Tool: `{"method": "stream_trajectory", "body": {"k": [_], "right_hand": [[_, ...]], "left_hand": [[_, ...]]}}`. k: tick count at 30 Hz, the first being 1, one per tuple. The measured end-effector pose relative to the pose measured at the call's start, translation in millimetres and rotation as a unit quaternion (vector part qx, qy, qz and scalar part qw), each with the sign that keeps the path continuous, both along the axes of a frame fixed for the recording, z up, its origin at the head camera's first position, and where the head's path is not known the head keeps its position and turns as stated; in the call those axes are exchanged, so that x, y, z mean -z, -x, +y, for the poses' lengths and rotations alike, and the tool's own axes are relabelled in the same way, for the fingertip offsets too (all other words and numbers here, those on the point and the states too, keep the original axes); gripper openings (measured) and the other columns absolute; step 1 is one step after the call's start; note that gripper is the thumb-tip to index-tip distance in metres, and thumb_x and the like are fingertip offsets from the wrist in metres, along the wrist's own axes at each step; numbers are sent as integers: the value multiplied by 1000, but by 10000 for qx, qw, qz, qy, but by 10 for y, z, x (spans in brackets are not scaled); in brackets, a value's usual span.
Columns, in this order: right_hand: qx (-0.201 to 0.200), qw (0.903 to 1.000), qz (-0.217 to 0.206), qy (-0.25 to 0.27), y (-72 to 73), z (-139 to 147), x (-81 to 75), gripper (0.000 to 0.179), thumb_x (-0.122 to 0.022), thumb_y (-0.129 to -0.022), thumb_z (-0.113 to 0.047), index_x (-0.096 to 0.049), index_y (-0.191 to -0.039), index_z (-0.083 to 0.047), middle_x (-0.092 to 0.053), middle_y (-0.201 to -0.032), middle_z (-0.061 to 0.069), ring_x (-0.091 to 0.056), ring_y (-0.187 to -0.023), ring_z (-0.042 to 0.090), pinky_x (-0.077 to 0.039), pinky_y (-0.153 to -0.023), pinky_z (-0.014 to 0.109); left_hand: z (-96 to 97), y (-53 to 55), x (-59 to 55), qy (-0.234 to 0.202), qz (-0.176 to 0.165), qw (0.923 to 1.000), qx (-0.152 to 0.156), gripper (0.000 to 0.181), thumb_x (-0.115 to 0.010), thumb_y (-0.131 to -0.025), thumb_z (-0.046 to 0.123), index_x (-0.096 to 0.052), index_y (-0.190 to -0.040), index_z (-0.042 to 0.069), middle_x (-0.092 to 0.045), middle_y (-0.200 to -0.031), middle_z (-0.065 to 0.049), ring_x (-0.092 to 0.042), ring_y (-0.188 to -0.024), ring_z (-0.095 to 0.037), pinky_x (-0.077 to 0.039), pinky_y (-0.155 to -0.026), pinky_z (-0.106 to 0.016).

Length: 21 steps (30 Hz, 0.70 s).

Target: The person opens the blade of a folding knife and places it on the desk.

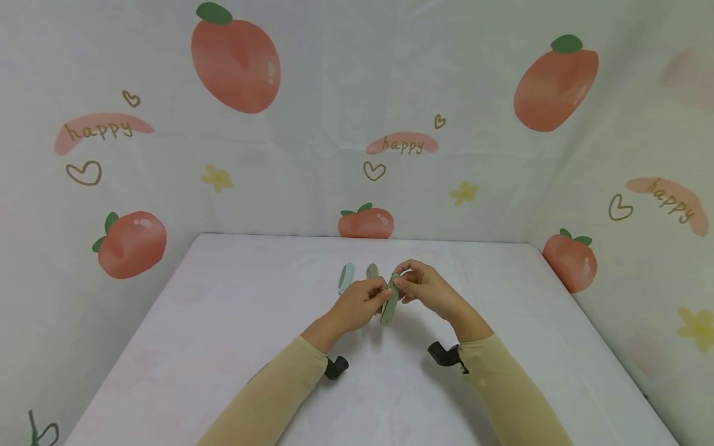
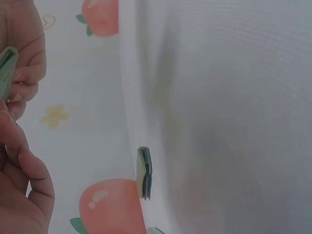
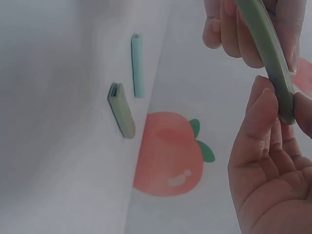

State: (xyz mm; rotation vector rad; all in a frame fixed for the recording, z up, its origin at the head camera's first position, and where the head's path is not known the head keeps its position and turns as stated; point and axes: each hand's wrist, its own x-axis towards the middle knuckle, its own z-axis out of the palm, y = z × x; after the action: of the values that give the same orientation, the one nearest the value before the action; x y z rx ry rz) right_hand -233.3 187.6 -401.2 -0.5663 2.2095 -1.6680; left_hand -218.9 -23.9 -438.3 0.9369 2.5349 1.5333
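Observation:
Both hands hold a slim green folding tool [image 1: 390, 308] a little above the table; its exact kind does not show. My left hand [image 1: 357, 304] grips it from the left side, and my right hand [image 1: 428, 290] pinches its upper end between thumb and fingers. A narrow edge of the tool [image 3: 269, 46] faces the right wrist view, while a dark slot shows in its end [image 2: 10, 54] in the left wrist view. Just behind the hands lie two similar folded pieces, one pale turquoise [image 1: 346, 277] and one green [image 1: 372, 271].
The white table [image 1: 251, 297] carries the two loose pieces near its middle. A white cloth backdrop [image 1: 312, 80] printed with red fruit and "happy" stands behind and at both sides. Black mounts [image 1: 444, 354] stick out from the sleeves at the wrists.

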Motion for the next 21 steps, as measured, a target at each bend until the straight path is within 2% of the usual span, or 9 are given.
{"method": "stream_trajectory", "body": {"k": [6, 11, 14, 21], "right_hand": [[4, 10000, 19, 19, -6, 39, -5, 26, -58, -103, -14, -50, -121, 3, -69, -98, 11, -68, -88, 31, -55, -77, 34], [55, 10000, -55, 19, -16, 56, -25, 28, -58, -102, -13, -51, -123, 4, -69, -99, 9, -67, -87, 26, -55, -79, 33], [75, 9999, -57, -46, -18, 67, -29, 30, -58, -103, -14, -52, -125, 5, -69, -98, 8, -66, -86, 21, -54, -80, 33], [107, 9999, -38, -127, -11, 115, 5, 28, -60, -102, -15, -54, -121, 6, -68, -96, 7, -65, -87, 22, -54, -80, 33]], "left_hand": [[-8, -3, 4, -376, -66, 9993, 51, 24, -54, -105, 20, -55, -82, 11, -56, -68, 4, -53, -62, -9, -45, -58, -25], [-13, -5, -5, -509, -77, 9987, 51, 25, -54, -105, 19, -56, -82, 9, -56, -69, 2, -53, -63, -10, -46, -59, -25], [-20, -9, -14, -574, -139, 9983, 7, 25, -55, -104, 20, -57, -83, 6, -57, -70, 1, -53, -64, -10, -46, -61, -26], [-47, -8, -16, -640, -210, 9974, -251, 26, -55, -104, 15, -56, -82, 2, -58, -70, -3, -51, -65, -9, -45, -61, -25]]}}
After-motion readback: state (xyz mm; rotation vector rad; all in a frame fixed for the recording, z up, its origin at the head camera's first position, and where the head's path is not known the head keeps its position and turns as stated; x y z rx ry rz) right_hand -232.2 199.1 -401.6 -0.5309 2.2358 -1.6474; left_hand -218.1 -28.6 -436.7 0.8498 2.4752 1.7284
